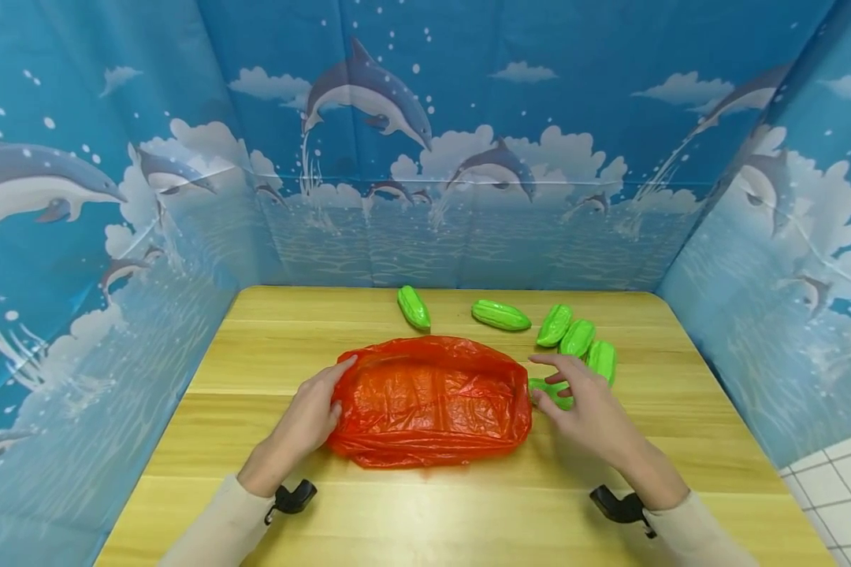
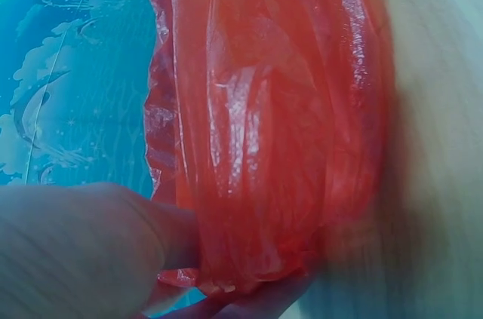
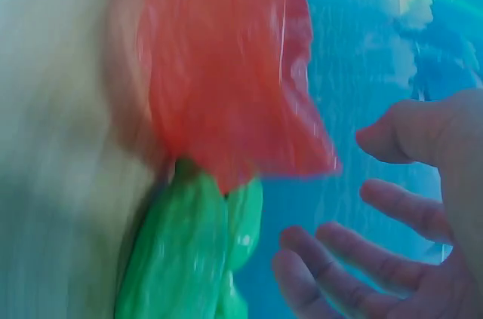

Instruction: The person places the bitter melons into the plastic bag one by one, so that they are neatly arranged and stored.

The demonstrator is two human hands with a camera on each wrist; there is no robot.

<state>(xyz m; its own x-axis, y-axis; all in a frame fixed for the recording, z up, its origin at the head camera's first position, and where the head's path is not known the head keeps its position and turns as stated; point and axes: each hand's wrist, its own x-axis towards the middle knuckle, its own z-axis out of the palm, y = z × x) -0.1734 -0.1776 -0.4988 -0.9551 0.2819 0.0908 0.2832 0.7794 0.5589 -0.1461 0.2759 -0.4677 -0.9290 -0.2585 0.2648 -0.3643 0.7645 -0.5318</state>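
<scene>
A red plastic bag point(image 1: 432, 394) lies on the table with its wide mouth facing up. At its left end my left hand point(image 1: 310, 411) grips the side, thumb on one face and fingers passing behind the film in the left wrist view. My right hand point(image 1: 592, 405) hovers by the bag's right end, fingers spread and holding nothing; the right wrist view shows it apart from the bag. Beside the right hand lies a green ridged fruit point(image 1: 551, 391), like a star fruit, partly hidden by the hand in the head view.
More green ridged fruits lie behind and right of the bag: one at the back point(image 1: 414, 307), one lying sideways point(image 1: 500, 315), and a row nearer the right hand point(image 1: 577, 339). A dolphin-print curtain point(image 1: 461, 236) surrounds the wooden table point(image 1: 425, 520).
</scene>
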